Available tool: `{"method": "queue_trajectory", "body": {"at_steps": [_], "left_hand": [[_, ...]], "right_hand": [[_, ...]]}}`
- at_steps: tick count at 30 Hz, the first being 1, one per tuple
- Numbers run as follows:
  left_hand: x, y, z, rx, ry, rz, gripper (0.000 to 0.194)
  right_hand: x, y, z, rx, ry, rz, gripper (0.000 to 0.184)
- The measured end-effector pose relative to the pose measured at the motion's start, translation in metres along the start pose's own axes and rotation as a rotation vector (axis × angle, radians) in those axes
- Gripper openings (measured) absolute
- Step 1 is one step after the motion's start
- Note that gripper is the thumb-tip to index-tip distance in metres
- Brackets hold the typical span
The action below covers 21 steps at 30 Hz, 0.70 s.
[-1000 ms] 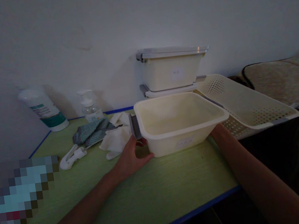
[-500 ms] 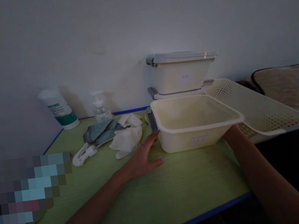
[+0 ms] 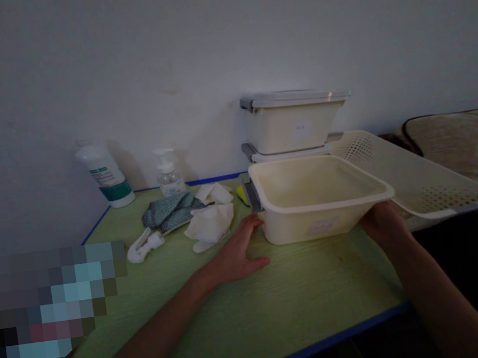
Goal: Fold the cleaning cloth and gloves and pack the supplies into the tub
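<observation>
A cream plastic storage box [image 3: 298,227] without a lid stands on the green table, with a paper label on its front and a grey latch [image 3: 251,194] at its left end. My left hand [image 3: 235,256] is at the box's left front corner, thumb spread away from the fingers, whose tips are against or just beside the wall below the latch. On the other side, my right hand [image 3: 383,223] is under the right rim. Its fingers are largely hidden behind the box, so their grip does not show.
Behind stands a lidded cream box [image 3: 280,129] on a grey-edged lid. A perforated basket [image 3: 401,175] lies right, near a cushion [image 3: 459,144]. To the left are a white bottle [image 3: 106,176], a pump bottle [image 3: 169,176], grey-green cloth [image 3: 172,210], white cloths [image 3: 210,224] and a white looped item [image 3: 144,245].
The view has shifted slightly, moving most things rightward in the picture. More of my right hand now shows beside the box. My left hand keeps nearly the same pose.
</observation>
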State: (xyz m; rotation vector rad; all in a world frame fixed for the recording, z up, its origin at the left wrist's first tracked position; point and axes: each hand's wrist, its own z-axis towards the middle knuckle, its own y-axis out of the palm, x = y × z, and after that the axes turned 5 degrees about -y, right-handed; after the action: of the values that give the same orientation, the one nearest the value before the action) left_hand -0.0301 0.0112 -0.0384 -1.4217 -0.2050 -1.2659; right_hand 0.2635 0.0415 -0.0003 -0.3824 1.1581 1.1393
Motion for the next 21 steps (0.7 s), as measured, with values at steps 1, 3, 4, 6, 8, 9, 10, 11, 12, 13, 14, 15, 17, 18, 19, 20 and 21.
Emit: {"method": "queue_trajectory", "body": {"at_steps": [1, 3, 4, 6, 8, 9, 10, 11, 12, 13, 14, 15, 17, 18, 19, 20, 21], "left_hand": [[0.000, 0.000, 0.000, 0.003, 0.009, 0.006, 0.064], [-0.001, 0.001, 0.000, 0.004, 0.018, 0.027, 0.066], [-0.001, 0.001, 0.000, -0.003, 0.014, 0.048, 0.068], [-0.001, 0.001, 0.000, -0.033, -0.010, 0.112, 0.073], [0.000, 0.002, 0.000, -0.069, -0.034, 0.196, 0.078], [0.000, 0.002, 0.000, -0.082, -0.043, 0.237, 0.080], [0.000, 0.003, 0.000, -0.092, -0.050, 0.273, 0.081], [0.001, 0.003, 0.000, -0.100, -0.056, 0.305, 0.081], [0.001, 0.004, -0.001, -0.105, -0.062, 0.331, 0.080], [0.002, 0.004, -0.001, -0.109, -0.068, 0.354, 0.079], [0.003, 0.004, -0.001, -0.114, -0.070, 0.376, 0.078], [0.003, 0.004, -0.001, -0.119, -0.070, 0.398, 0.078], [0.005, 0.005, -0.001, -0.126, -0.068, 0.448, 0.076], [0.005, 0.006, -0.001, -0.129, -0.067, 0.474, 0.075], [0.006, 0.006, -0.001, -0.132, -0.064, 0.501, 0.074], [0.006, 0.007, -0.001, -0.134, -0.059, 0.525, 0.072], [0.007, 0.008, -0.001, -0.134, -0.052, 0.548, 0.071]], "right_hand": [[0.001, -0.005, -0.006, 0.002, 0.035, 0.010, 0.023], [0.004, -0.016, -0.019, 0.034, 0.087, 0.001, 0.026], [0.006, -0.021, -0.026, 0.060, 0.093, -0.010, 0.028], [0.008, -0.029, -0.040, 0.100, 0.096, -0.065, 0.031], [0.008, -0.033, -0.054, 0.112, 0.039, -0.218, 0.030], [0.006, -0.033, -0.060, 0.084, -0.008, -0.331, 0.027], [0.003, -0.034, -0.065, 0.039, -0.064, -0.446, 0.023], [0.000, -0.033, -0.070, -0.017, -0.124, -0.555, 0.020], [-0.003, -0.032, -0.074, -0.068, -0.183, -0.643, 0.017], [-0.006, -0.030, -0.077, -0.116, -0.242, -0.709, 0.015], [-0.008, -0.029, -0.079, -0.170, -0.289, -0.754, 0.014], [-0.010, -0.027, -0.081, -0.230, -0.323, -0.776, 0.014], [-0.011, -0.024, -0.082, -0.367, -0.338, -0.769, 0.015], [-0.010, -0.022, -0.082, -0.427, -0.326, -0.753, 0.016], [-0.009, -0.021, -0.081, -0.469, -0.312, -0.740, 0.016], [-0.008, -0.021, -0.081, -0.490, -0.301, -0.735, 0.017], [-0.007, -0.020, -0.080, -0.496, -0.293, -0.735, 0.017]]}}
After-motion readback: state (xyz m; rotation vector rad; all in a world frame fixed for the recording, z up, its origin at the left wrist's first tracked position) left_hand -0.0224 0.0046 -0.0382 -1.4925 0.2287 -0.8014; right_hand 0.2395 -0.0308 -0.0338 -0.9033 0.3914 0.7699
